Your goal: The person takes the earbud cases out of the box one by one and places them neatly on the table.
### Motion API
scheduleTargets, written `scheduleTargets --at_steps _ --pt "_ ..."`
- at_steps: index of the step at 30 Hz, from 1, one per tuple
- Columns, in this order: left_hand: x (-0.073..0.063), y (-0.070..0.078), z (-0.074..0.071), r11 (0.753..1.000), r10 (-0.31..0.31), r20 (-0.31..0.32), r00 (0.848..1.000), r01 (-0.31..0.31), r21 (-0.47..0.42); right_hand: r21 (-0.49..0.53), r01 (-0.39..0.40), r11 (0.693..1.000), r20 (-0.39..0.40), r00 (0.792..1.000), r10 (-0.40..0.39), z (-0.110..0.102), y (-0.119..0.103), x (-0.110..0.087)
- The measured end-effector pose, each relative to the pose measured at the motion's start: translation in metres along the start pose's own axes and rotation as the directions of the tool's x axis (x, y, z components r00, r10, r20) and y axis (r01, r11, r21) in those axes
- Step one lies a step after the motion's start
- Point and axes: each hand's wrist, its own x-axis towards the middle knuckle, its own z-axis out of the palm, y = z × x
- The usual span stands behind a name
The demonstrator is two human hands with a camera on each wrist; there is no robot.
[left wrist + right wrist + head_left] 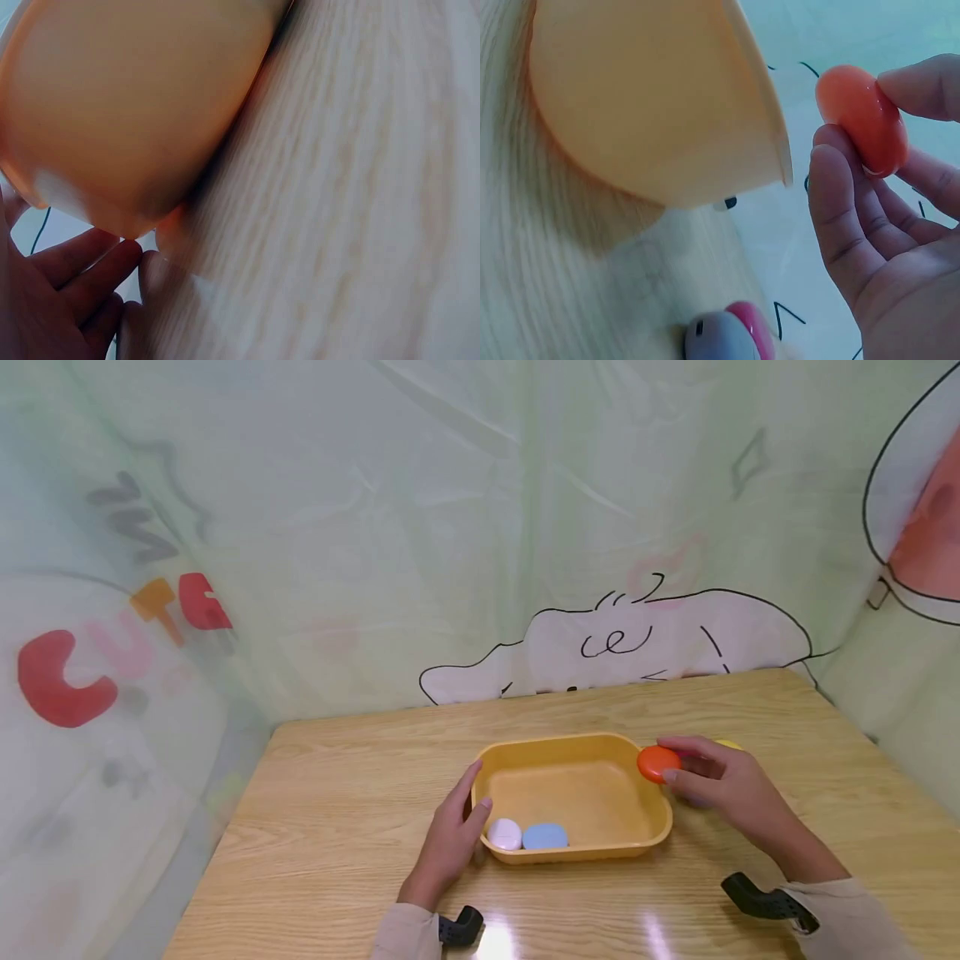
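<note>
My right hand (723, 785) pinches the red disc (657, 764) — squeeze lightly; left hand (448, 831) touches tray (592, 793) — grip unclear.

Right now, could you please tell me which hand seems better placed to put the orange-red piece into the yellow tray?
Probably the right hand: it pinches the orange-red piece by the right end of the yellow tray, while the left hand is at the opposite end.
</note>
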Motion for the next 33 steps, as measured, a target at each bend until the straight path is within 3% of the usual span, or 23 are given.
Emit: scheduleTargets --at_steps 6,19,25,33 --pt "0.0 0.0 0.005 1.0 0.002 0.007 1.0 -0.002 0.001 0.042 -0.025 0.999 -0.016 1.0 0.026 -0.014 0.012 -0.012" --pt "0.002 0.001 0.004 1.0 0.014 0.001 1.0 -0.014 0.016 -0.063 -0.048 0.997 -0.044 0.998 0.046 -0.031 0.026 -0.019" --pt "0.003 0.001 0.002 1.0 0.021 -0.011 1.0 -0.02 0.015 -0.129 -0.094 0.987 -0.004 0.996 0.094 -0.041 0.036 -0.016" --pt "0.001 -0.001 0.0 1.0 0.018 -0.019 1.0 -0.018 0.015 -0.146 -0.163 0.976 0.136 0.974 0.184 -0.05 0.049 -0.016"
